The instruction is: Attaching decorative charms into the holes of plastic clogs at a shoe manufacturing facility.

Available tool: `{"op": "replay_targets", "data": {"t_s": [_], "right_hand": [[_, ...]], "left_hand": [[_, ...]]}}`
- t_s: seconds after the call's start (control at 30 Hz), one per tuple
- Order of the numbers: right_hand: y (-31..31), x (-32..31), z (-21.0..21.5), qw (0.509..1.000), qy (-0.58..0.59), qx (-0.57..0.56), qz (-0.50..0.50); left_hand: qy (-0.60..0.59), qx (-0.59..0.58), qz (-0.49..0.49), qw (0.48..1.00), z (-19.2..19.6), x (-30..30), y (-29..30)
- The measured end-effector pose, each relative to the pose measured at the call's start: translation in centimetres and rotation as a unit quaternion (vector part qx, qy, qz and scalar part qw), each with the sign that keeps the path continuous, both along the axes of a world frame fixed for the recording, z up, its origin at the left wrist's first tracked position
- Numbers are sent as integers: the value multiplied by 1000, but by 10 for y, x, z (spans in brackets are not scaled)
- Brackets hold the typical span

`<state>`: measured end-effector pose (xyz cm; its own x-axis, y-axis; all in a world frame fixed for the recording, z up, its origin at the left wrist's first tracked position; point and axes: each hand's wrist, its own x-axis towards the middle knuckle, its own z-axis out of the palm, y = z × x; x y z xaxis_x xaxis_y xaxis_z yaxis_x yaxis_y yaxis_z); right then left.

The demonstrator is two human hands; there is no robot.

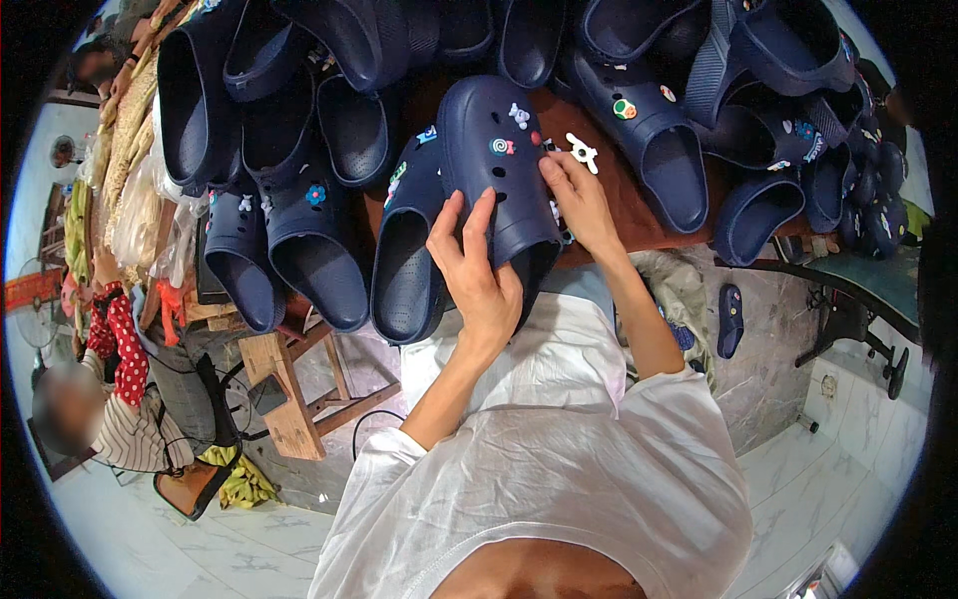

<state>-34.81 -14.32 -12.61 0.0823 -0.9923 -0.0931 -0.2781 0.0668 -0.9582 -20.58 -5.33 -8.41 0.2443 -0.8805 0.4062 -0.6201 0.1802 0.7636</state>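
Observation:
A navy foam clog [464, 130] is tilted up in front of me, its toe pointing away. Charms sit in its holes, among them a swirl candy charm [501, 146], a pale bear-like charm [518, 116] and a small red charm [536, 138]. My left hand [477, 275] grips the clog at its opening, two fingers lying over the top and the thumb side inside. My right hand [581, 200] is closed against the clog's right side, fingertips near the red charm. A white charm [582, 153] shows just beyond these fingertips; whether they touch it cannot be told.
Many navy clogs with charms crowd the brown tabletop [644, 225], including one at the right [639, 130]. A wooden stool [284, 389] stands lower left, beside a person in a striped top [140, 434]. A dark-topped table [868, 290] is at right. One clog [730, 319] lies below.

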Motion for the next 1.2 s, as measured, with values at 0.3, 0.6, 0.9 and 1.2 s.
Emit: {"op": "replay_targets", "data": {"t_s": [0.3,0.6,0.9,1.2], "right_hand": [[-5,2,-4,993,67,-97,-26],[-9,0,-8,991,67,-114,-24],[-16,-1,-18,990,82,-112,-18],[-17,-12,-21,982,115,-145,-48]], "left_hand": [[-6,-2,3,1000,0,-3,-1],[-16,1,9,1000,-2,-7,0],[-49,-1,14,999,-1,-10,3],[-30,0,0,1000,-3,-4,5]]}}
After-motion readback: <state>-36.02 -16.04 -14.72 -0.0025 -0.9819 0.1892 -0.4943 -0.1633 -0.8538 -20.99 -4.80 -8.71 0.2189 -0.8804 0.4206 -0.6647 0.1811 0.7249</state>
